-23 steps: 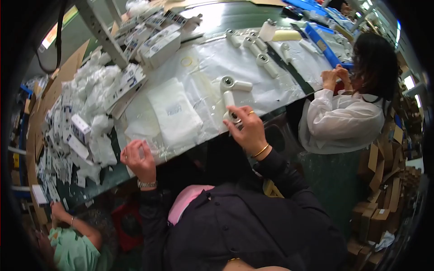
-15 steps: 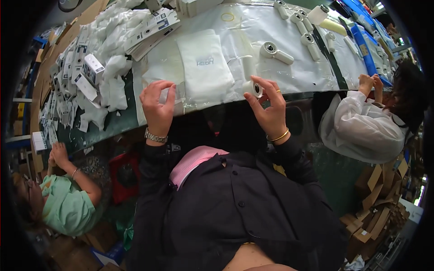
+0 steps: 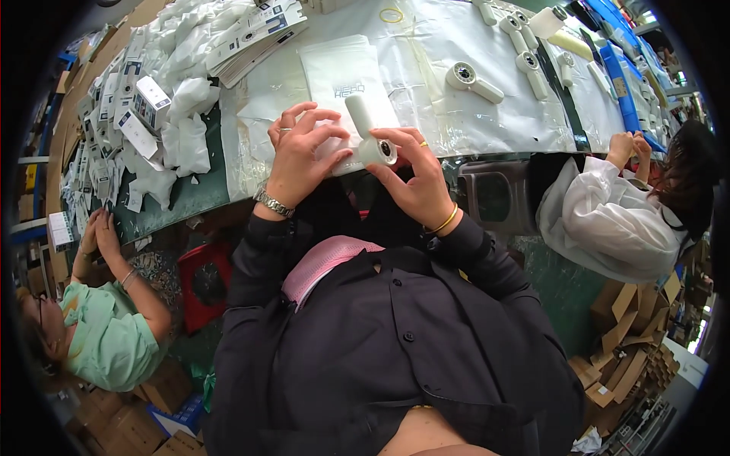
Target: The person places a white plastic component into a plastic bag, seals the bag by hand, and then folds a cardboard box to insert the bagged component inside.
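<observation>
A white handheld fan (image 3: 360, 114) with a round head and a stubby handle is in my right hand (image 3: 417, 178). My thumb and fingers grip it by the head, and its handle points away from me. Under it lies a stack of white frosted plastic bags (image 3: 334, 68) with printing. Over the near left part of that stack is my left hand (image 3: 306, 156), its fingers curved and apart with nothing in them. Whether its fingertips touch the top bag I cannot tell.
Several more handheld fans (image 3: 473, 82) lie on the plastic-covered table (image 3: 426, 45). Flat printed cartons (image 3: 255, 34) and a heap of white pouches (image 3: 190, 99) fill the left side. One person in green (image 3: 114, 334) sits left, another in white (image 3: 608, 216) right.
My right hand has brought the handheld fan left, over the bags. My left hand has moved right and away from me, onto the bag stack.
</observation>
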{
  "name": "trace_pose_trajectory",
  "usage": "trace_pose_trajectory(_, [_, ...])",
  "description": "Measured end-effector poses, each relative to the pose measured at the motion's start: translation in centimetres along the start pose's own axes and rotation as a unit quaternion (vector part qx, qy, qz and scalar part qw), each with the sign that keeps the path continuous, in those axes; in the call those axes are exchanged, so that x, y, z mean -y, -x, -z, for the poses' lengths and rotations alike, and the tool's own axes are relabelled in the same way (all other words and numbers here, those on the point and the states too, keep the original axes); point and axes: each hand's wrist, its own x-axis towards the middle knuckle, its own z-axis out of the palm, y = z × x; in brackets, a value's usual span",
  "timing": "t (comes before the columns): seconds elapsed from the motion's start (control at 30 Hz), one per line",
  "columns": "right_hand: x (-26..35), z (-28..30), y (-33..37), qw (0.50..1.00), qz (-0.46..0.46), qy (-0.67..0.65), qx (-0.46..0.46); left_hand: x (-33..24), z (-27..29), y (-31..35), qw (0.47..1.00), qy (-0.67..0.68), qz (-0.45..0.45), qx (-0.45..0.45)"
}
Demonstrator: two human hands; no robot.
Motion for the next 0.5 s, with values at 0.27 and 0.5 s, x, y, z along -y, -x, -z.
trace_pose_trajectory(0.27, [-0.4,0.4,0.2,0.999,-0.005,0.044,0.006,1.4,-1.6,-0.2,0.998,0.018,0.053,-0.035])
trace_pose_trajectory(0.5, [0.0,1.0,0.2,0.991,0.067,0.103,0.048,1.2,-2.3,-0.2,0.993,0.036,0.101,-0.045])
